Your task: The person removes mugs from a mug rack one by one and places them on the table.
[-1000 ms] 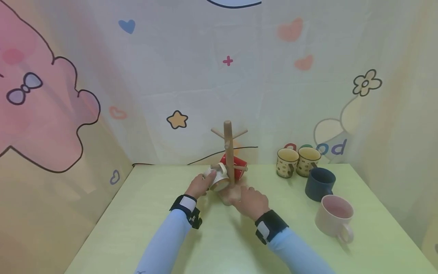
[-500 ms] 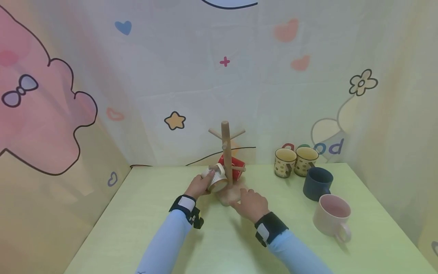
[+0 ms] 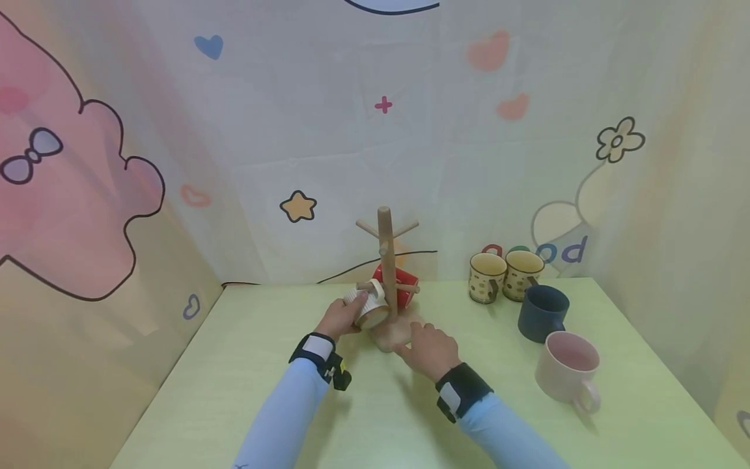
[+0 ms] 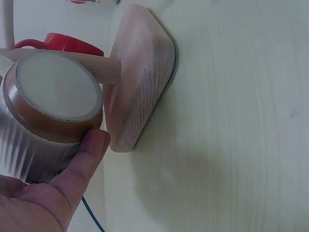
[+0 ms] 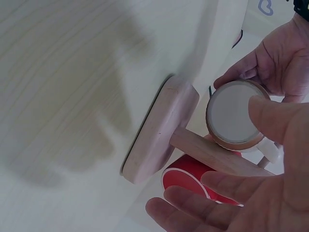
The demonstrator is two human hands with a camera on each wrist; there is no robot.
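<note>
A wooden mug tree (image 3: 384, 228) stands near the back of the table. My left hand (image 3: 340, 318) grips a white ribbed mug (image 3: 370, 311) with a brown band at its base, thumb on its side. The mug is tilted, its underside facing me, and its handle is at a lower left peg of the tree. Behind the post, a red mug (image 3: 404, 276) hangs tilted at the lower level. My right hand (image 3: 432, 352) is at the right of the tree's wooden base (image 5: 157, 133), its fingers spread and holding nothing in the right wrist view.
On the right of the table (image 3: 246, 391) stand two cream spotted mugs, one (image 3: 487, 279) beside the other (image 3: 523, 276). A dark blue mug (image 3: 543, 314) and a pink mug (image 3: 567, 368) are nearer me. A printed curtain (image 3: 328, 130) rises behind the table.
The head view has shifted slightly. My right hand has drawn a little to the right from the tree's base. My left hand keeps its grip on the white mug at nearly the same place.
</note>
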